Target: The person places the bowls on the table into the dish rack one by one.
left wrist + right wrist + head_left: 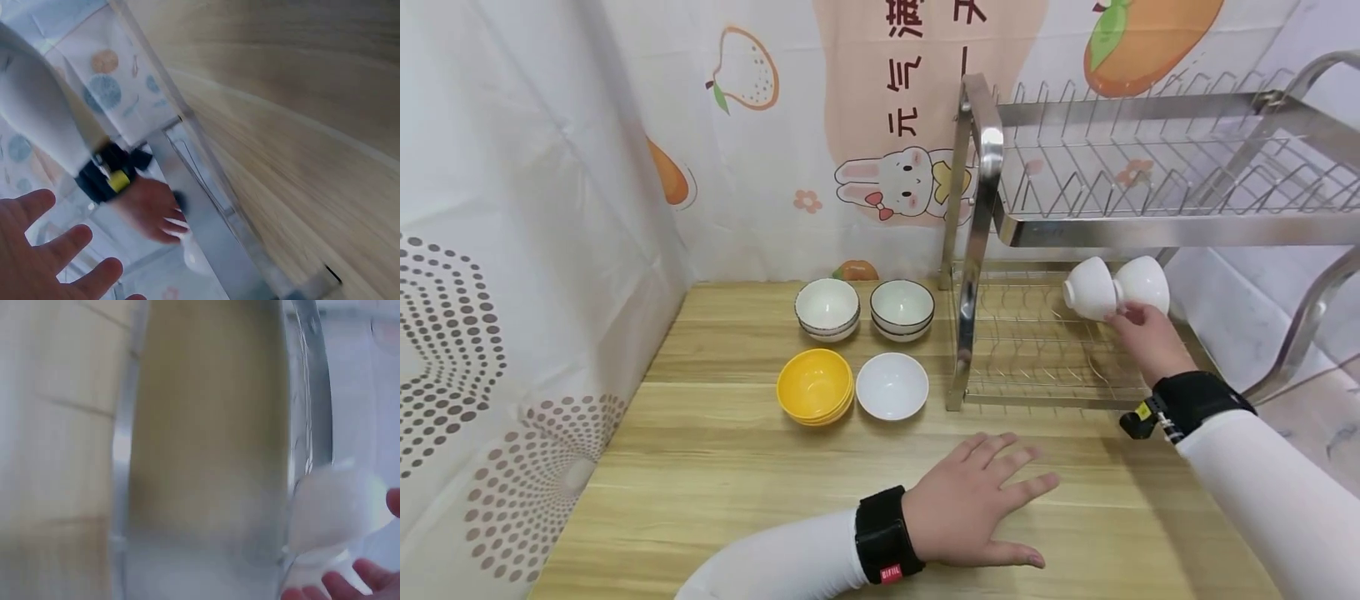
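Two white bowls stand tipped on their sides on the lower tier of a metal dish rack (992,175), a left bowl (1092,288) and a right bowl (1144,283). My right hand (1150,342) reaches in with its fingertips right at the bowls' lower edges. In the right wrist view a blurred white bowl (337,506) lies beside the spread thumb and fingers. My left hand (973,500), palm down and fingers spread, is over the table in front of the rack and holds nothing. Nearest to it is a plain white bowl (892,387).
Stacked yellow bowls (814,385) sit left of the plain white bowl. Behind them are two stacks of dark-rimmed bowls, a left stack (827,307) and a right stack (902,307). The rack's upper tier (1180,232) overhangs the right hand's area. A printed curtain (745,167) hangs behind the wooden table (700,467).
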A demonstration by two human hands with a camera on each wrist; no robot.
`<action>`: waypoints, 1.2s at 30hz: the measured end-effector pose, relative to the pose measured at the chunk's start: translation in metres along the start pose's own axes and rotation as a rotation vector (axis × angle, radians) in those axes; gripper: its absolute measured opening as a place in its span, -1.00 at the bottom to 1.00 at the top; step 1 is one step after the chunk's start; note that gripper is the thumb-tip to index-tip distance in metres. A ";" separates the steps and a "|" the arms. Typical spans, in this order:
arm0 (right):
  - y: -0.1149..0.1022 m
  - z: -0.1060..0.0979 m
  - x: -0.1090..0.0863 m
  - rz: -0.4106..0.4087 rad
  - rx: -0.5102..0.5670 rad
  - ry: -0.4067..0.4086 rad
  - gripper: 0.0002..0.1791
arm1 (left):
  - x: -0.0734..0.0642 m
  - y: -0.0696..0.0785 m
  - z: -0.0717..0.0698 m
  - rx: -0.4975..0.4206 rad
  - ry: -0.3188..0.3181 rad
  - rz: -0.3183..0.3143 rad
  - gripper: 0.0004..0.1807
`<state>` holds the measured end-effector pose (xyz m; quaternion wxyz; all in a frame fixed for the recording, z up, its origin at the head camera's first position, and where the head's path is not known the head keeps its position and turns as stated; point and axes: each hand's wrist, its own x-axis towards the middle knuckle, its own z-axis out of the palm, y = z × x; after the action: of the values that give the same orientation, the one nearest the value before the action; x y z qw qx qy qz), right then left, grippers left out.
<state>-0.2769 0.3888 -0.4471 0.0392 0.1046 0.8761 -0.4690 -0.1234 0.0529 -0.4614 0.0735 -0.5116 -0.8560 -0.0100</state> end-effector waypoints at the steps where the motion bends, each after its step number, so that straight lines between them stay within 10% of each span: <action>1: -0.001 0.000 -0.005 -0.013 -0.011 0.010 -0.08 | -0.002 -0.002 0.000 -0.008 -0.004 -0.017 -0.08; 8: -0.015 0.016 -0.053 -0.227 -0.117 0.047 -0.14 | -0.021 -0.021 0.002 -0.060 0.010 -0.135 -0.10; 20: -0.006 0.071 -0.159 -0.804 -0.643 0.124 -0.08 | -0.063 -0.043 0.012 -0.160 0.052 -0.375 -0.10; 36: 0.012 0.085 -0.194 -0.843 -0.700 0.119 -0.13 | -0.072 -0.049 0.014 -0.157 0.083 -0.543 -0.13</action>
<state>-0.0880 0.2964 -0.4722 -0.1693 -0.2485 0.9464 -0.1182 -0.1345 -0.0319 -0.4825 0.0635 -0.2670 -0.9545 -0.1165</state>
